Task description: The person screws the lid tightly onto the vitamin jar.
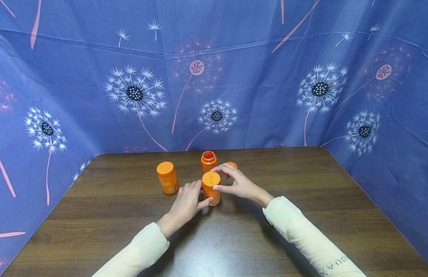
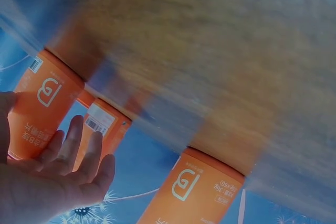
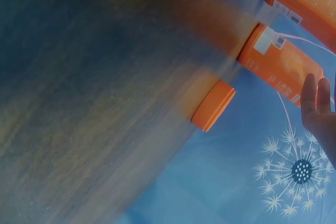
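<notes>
An orange bottle (image 1: 212, 194) stands upright on the table with its orange lid (image 1: 211, 178) on top. My left hand (image 1: 184, 202) holds it low down, thumb across the near side and fingers round the left and far side. In the left wrist view the bottle (image 2: 42, 108) lies between thumb and fingers. From the right, my right hand (image 1: 238, 184) grips the lid, thumb at the near edge and fingertips at the far edge. Right behind stands an open orange bottle (image 1: 208, 163), without a lid. Another bottle (image 1: 167, 181), lidded, stands left of my left fingers.
A loose orange lid (image 1: 232, 165) lies behind my right hand, right of the open bottle; the right wrist view shows this lid (image 3: 213, 106) fully. The brown wooden table (image 1: 303, 181) ends at a blue dandelion-patterned cloth (image 1: 255, 77) hanging behind and at both sides.
</notes>
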The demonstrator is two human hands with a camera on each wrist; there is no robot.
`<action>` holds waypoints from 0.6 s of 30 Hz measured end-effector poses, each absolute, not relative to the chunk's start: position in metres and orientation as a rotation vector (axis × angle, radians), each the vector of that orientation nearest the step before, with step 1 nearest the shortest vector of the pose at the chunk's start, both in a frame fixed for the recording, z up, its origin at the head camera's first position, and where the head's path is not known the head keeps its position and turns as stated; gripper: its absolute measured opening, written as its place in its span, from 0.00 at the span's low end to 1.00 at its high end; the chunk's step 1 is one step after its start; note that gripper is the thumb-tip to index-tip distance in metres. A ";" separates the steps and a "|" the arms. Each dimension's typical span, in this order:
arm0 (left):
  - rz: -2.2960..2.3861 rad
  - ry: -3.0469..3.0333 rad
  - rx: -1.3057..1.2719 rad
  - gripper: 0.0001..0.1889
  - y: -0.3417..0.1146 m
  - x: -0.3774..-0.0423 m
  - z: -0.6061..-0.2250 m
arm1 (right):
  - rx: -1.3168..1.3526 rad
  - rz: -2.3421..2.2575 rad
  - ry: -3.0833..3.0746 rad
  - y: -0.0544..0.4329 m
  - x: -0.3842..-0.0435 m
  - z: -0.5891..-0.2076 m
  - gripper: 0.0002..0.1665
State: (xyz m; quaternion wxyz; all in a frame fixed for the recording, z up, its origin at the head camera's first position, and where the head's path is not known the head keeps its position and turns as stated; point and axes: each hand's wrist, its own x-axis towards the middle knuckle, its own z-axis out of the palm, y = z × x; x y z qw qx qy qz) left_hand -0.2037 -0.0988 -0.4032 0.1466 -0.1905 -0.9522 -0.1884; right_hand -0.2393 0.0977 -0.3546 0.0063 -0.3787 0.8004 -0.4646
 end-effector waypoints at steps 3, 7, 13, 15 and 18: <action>-0.512 -2.745 -0.538 0.23 -0.099 -0.204 -0.403 | -1.180 -1.445 2.491 0.098 -0.240 -0.355 0.27; -0.471 -2.744 -0.526 0.23 -0.099 -0.204 -0.404 | -1.177 -1.441 2.474 0.101 -0.250 -0.366 0.29; -0.430 -2.737 -0.485 0.23 -0.099 -0.203 -0.404 | -1.213 -1.401 2.527 0.106 -0.265 -0.380 0.29; -0.427 -2.735 -0.470 0.23 -0.099 -0.203 -0.404 | -1.218 -1.398 2.541 0.108 -0.267 -0.381 0.28; -0.420 -2.734 -0.452 0.23 -0.100 -0.202 -0.403 | -1.193 -1.419 2.543 0.112 -0.271 -0.383 0.28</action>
